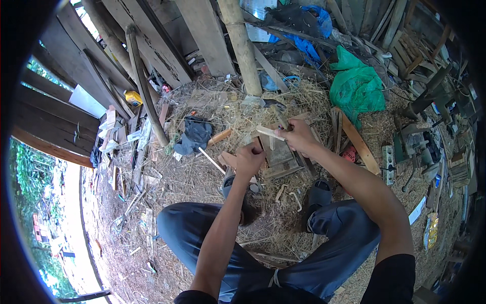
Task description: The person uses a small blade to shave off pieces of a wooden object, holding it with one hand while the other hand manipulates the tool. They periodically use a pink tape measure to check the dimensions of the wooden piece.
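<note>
My right hand (299,138) grips a hammer (280,114) and a pale wooden piece (268,131), the hammer's dark head pointing away from me. Below and to the left, my left hand (250,159) is closed at the edge of a weathered wooden block (281,164) on the ground, its fingertips on something thin that I cannot make out. Short offcuts (228,158) lie beside that hand, and small bent pale pieces (296,199) lie between my sandalled feet.
A bamboo post (239,50) stands ahead, with a green sack (354,81) behind right. A red tool (349,154), an orange plank (360,143) and a power strip (388,164) lie right. Black cloth (195,134), leaning boards (167,50) and scattered scraps surround the straw-covered floor.
</note>
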A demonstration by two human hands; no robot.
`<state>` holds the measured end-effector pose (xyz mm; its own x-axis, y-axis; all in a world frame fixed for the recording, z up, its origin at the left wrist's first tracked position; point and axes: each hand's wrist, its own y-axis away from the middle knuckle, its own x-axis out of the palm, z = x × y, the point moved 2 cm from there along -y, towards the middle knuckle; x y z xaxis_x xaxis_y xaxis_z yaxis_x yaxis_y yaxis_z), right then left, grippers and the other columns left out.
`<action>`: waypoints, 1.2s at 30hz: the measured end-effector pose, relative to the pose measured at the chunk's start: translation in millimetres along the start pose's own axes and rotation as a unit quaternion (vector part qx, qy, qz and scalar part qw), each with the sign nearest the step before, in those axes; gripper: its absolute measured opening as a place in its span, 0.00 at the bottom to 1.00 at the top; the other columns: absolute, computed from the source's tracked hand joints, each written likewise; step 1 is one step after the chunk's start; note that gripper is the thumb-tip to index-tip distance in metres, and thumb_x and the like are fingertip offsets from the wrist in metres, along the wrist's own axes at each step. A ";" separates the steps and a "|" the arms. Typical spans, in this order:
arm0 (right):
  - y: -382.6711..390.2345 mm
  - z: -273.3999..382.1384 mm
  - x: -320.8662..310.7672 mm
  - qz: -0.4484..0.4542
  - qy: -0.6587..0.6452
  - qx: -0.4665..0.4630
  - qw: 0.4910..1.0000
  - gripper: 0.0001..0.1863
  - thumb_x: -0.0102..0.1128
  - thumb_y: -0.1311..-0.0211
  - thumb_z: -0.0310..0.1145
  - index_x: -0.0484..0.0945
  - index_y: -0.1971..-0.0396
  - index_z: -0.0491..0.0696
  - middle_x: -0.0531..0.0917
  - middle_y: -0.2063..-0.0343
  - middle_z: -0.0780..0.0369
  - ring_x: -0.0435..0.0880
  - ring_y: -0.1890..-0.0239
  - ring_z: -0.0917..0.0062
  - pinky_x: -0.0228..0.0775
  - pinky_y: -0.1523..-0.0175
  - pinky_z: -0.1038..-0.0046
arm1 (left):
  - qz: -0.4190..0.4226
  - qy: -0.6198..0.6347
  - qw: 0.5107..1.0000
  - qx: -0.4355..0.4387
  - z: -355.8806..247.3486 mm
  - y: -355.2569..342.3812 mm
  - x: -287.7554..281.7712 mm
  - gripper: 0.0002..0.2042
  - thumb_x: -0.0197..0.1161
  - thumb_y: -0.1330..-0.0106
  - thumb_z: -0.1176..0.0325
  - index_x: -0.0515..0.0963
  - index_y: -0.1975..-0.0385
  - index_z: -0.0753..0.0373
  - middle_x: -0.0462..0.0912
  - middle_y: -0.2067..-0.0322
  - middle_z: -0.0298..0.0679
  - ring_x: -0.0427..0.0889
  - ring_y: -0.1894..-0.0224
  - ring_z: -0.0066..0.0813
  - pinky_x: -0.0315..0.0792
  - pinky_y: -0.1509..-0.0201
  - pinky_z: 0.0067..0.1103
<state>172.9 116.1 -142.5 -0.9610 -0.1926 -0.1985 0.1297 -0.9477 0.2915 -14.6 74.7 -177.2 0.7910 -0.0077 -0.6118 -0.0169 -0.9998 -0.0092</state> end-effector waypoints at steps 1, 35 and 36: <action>-0.1 0.0 0.0 -0.003 -0.003 -0.002 1.000 0.16 0.67 0.50 0.38 0.76 0.69 0.41 0.73 0.87 0.63 0.68 0.91 0.81 0.56 0.86 0.73 | 0.000 0.066 0.997 -0.045 15.7 -3.4 6.8 0.08 0.65 0.52 0.71 0.76 0.77 0.68 0.80 0.82 0.39 0.78 0.79 0.24 0.72 0.72 0.23; -4.5 -6.4 -1.9 -0.043 0.049 -0.034 0.997 0.20 0.69 0.53 0.41 0.78 0.72 0.38 0.78 0.82 0.60 0.75 0.84 0.77 0.63 0.78 0.71 | -0.081 0.031 0.996 0.034 -37.7 -30.2 -2.5 0.08 0.66 0.45 0.58 0.85 0.68 0.50 0.72 0.58 0.30 0.64 0.49 0.38 0.43 0.38 0.45; -3.9 -4.4 -0.7 -0.045 0.046 -0.033 0.997 0.20 0.69 0.53 0.41 0.78 0.72 0.38 0.78 0.82 0.60 0.76 0.83 0.76 0.64 0.78 0.71 | -0.067 0.024 0.997 0.031 -36.8 -31.4 -3.9 0.08 0.66 0.45 0.56 0.85 0.69 0.47 0.72 0.57 0.29 0.61 0.46 0.43 0.41 0.39 0.51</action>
<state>174.2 118.8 -147.6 -0.9434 -0.1261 -0.3068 0.0629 -0.9762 0.2076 5.4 105.4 -145.4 0.8167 0.1242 -0.5635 0.0549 -0.9889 -0.1383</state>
